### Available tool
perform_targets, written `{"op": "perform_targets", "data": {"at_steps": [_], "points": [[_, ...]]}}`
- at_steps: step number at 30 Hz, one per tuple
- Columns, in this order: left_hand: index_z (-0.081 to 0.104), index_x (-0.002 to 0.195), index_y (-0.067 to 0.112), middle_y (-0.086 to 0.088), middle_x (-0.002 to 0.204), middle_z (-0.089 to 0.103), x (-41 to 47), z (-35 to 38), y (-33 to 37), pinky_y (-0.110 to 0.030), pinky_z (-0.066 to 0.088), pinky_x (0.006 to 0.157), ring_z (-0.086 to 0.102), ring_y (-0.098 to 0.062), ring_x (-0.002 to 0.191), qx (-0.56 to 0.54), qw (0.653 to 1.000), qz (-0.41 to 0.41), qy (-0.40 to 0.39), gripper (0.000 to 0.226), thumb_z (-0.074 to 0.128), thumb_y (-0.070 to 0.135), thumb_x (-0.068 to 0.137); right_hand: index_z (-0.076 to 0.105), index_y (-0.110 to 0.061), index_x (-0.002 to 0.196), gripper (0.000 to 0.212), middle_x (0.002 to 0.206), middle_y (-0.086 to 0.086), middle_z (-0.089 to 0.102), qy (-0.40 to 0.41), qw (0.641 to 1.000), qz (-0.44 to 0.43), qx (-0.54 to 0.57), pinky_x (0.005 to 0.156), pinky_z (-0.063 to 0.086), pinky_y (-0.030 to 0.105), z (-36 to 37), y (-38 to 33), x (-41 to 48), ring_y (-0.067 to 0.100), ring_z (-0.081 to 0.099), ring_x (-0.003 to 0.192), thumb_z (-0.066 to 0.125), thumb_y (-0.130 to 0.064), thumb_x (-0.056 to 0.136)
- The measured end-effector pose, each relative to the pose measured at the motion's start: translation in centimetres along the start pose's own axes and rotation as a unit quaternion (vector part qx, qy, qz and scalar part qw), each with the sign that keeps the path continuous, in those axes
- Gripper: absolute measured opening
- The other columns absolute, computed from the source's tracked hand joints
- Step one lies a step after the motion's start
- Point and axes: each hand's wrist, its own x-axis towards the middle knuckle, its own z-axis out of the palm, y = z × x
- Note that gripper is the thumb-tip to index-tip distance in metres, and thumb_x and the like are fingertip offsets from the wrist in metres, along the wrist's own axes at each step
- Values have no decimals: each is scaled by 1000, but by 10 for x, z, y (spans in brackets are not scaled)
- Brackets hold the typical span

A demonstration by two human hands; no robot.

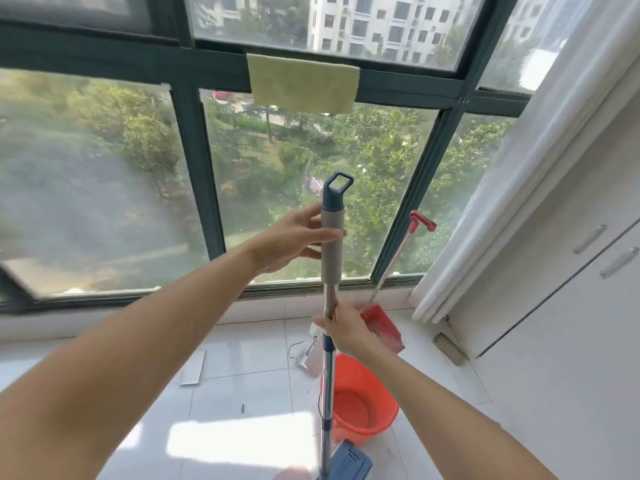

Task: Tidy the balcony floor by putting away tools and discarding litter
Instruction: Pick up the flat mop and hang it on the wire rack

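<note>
I hold a mop [327, 375] upright in front of me; it has a steel pole, a grey grip with a blue loop on top, and a blue head at the bottom edge. My left hand [294, 237] wraps its fingers round the grey grip near the top. My right hand [343, 329] grips the steel pole lower down. An orange bucket [363, 403] stands on the tiled floor just right of the pole. A red dustpan [382, 325] with a long handle leans against the window behind it. White paper litter [306, 353] and a white strip [193, 368] lie on the floor.
A yellow-green cloth [304, 83] hangs on the dark window frame [197, 161]. A white curtain [519, 161] hangs at the right, beside white cabinets [571, 289] with metal handles. A small dark bit [242, 408] lies on the floor tiles.
</note>
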Motion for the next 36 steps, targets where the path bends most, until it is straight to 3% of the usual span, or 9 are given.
{"op": "perform_targets", "data": {"at_steps": [4,7,13,19,24,29,36], "points": [[49,128,25,0,108,68,-48,-45,4,-38,51,84,63,-19,103,7,999,0,52,41,58,10,91,44,-9,104,27,82,1,53,-44,999,-26,-2,73,41,34,43,-46,3,22,53,83,60,-25,90],[47,130,26,-2,106,69,-87,-80,3,-43,50,88,63,-20,102,8,995,8,99,43,57,11,92,43,-12,103,26,89,3,54,-79,996,-43,12,75,41,34,77,-80,1,22,53,85,59,-29,91],[47,127,24,-7,107,68,-162,-138,6,-47,49,90,63,-23,102,9,986,29,165,38,55,9,93,42,-19,96,20,79,-5,50,-129,986,-101,33,78,43,35,137,-142,-4,18,50,79,53,-36,92],[49,124,30,-9,107,69,-235,-188,4,-49,49,91,65,-19,101,11,975,51,216,40,56,7,92,50,-13,103,24,80,-4,52,-144,976,-150,61,73,42,32,193,-202,-13,13,48,74,51,-34,94],[47,130,22,-11,110,67,-291,-217,1,-48,50,92,65,-18,104,12,960,55,275,43,56,5,91,54,-8,95,19,76,-1,46,-180,960,-197,86,68,37,29,234,-248,-19,14,43,72,55,-27,93],[44,134,15,-8,106,68,-345,-247,2,-41,52,86,65,-16,99,8,938,62,341,47,58,6,90,50,-19,82,12,72,-4,44,-234,937,-235,111,63,35,25,280,-295,-25,11,41,65,55,-21,93],[53,122,27,-4,106,70,-378,-285,-1,-43,50,91,64,-18,107,-2,912,65,404,39,59,6,89,47,-22,74,21,71,-5,42,-296,904,-279,133,64,34,27,322,-342,-16,12,39,65,54,-15,92]]}}
